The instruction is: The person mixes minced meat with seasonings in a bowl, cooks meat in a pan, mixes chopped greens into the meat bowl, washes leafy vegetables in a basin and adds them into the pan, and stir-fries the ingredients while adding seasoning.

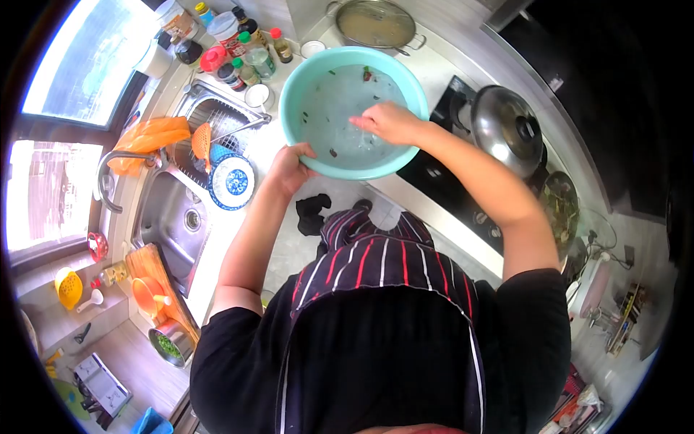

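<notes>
A large mint-green basin (289,134) of cloudy water stands at the counter's front edge, with small green, red and dark bits floating in it. My left hand (293,165) grips its near left rim, thumb over the edge and fingers outside. Over the water, inside the basin, is my right hand (390,123), its fingers curled together and pointing left. Whatever those fingers may hold is hidden. The water looks disturbed just below them.
Left of the basin are a blue-and-white plate (235,182), an orange slotted spoon (202,141) and a steel sink (163,210). Bottles (256,58) crowd the back corner. A two-handled pan (376,25) sits behind; a lidded wok (506,130) is on the right stove.
</notes>
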Tool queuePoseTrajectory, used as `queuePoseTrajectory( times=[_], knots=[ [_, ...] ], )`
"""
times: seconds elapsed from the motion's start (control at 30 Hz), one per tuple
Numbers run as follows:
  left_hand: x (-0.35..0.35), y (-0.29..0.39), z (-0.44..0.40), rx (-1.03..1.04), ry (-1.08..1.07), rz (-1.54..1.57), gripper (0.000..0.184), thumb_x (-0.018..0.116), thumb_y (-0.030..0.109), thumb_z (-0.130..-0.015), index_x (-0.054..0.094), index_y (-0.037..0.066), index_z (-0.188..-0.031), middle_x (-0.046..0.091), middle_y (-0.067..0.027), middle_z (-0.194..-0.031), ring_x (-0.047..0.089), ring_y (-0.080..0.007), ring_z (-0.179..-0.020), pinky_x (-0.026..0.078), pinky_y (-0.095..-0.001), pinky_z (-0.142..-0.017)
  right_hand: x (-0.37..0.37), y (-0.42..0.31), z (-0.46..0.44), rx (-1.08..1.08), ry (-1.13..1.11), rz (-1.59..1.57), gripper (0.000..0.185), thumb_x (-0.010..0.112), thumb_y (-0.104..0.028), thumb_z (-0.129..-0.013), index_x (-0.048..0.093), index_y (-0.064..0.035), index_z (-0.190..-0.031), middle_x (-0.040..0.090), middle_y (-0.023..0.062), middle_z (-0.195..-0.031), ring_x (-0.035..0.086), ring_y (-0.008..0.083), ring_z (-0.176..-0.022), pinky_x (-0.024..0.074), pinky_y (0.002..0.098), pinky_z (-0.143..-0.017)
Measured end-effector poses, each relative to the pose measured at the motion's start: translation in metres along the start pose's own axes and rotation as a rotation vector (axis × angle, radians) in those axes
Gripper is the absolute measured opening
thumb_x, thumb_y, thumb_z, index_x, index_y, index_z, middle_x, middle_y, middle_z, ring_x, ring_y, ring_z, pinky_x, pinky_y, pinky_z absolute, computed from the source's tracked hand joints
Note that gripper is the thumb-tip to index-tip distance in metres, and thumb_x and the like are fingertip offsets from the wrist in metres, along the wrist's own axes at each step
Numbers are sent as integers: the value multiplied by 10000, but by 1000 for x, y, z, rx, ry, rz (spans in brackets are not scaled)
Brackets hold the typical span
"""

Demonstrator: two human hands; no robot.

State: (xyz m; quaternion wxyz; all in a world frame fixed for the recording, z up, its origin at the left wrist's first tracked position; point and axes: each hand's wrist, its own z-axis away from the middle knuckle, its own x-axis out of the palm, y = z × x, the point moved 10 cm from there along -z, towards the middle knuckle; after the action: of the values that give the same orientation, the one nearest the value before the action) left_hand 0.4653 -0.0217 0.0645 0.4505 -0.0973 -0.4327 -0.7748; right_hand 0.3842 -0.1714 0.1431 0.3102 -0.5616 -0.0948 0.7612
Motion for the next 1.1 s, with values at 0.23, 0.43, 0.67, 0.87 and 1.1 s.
queuePoseTrajectory(
  times=[0.23,0.43,0.67,0.87,1.1],
  knots=[
    [-65,12,-34,66,146,78,351,503,-34,-724,494,-90,-1070,585,-181,-946,640,-306,-762,578,-397,-593,-13,23,-81,22,375,-375,362,406,-318,-982,623,-36,-913,643,156,-806,606,316,-753,461,400,-704],
    [-104,4,-73,55,172,56,356,503,-28,-728,491,-85,-1080,585,-169,-938,632,-300,-769,565,-382,-576,28,77,-132,83,392,-777,308,387,-255,-994,626,-61,-995,581,49,-742,542,178,-650,457,311,-636],
    [-115,-6,-82,54,242,107,343,495,-24,-755,491,-45,-1097,555,-143,-1028,589,-274,-904,527,-430,-769,78,106,-134,543,428,-1674,271,447,-327,-961,601,-108,-920,376,-43,-632,328,78,-505,288,235,-450],
    [-124,-22,-94,53,117,102,430,514,-35,-739,490,-51,-1168,562,-132,-1101,572,-292,-1000,505,-435,-871,48,93,-106,416,585,-1966,203,559,-360,-828,536,-173,-754,373,-48,-549,331,89,-446,220,257,-387],
    [-192,-48,-143,-80,9,82,403,503,-48,-733,504,-31,-1135,584,-145,-1097,601,-284,-970,554,-409,-804,-133,136,169,214,1144,-1373,230,585,-315,-856,628,-92,-818,449,-55,-643,388,49,-531,302,224,-465]
  ],
)
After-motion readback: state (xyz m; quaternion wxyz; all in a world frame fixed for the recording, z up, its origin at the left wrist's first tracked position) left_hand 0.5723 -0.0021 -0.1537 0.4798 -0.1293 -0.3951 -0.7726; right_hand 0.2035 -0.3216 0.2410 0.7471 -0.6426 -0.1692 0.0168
